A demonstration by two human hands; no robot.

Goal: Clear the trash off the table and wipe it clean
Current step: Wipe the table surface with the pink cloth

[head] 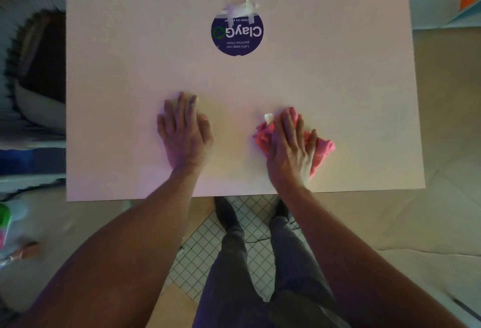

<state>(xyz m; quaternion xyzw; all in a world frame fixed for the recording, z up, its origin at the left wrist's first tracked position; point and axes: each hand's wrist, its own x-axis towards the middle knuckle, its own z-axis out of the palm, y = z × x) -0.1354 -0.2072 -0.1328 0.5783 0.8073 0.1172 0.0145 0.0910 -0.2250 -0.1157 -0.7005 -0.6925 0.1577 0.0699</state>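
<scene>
— Cloth [322,149], pink and bunched, on the near right part of the desk [109,80], close to the near edge.
— Held how?
— Pressed under the right hand [291,145], fingers spread and lying over the folds, tips pointing to the far side. Cannot tell whether curled into the fabric or merely flat on it.
— Anything beside it?
— Small white scrap [268,118] just at the cloth's far left corner, touching the index finger.
— And the left hand [183,132]?
— Flat on the desk, palm down, fingers straight and slightly apart, holding nothing. Well apart from the cloth, on the near middle.
— Farther off?
— Round dark blue sticker [237,34] with white lettering, far centre, with white tape strips [240,9] across its far edge.
— Below the desk?
— Grey trousers [260,270] and dark shoes over tiled floor [192,257].
</scene>
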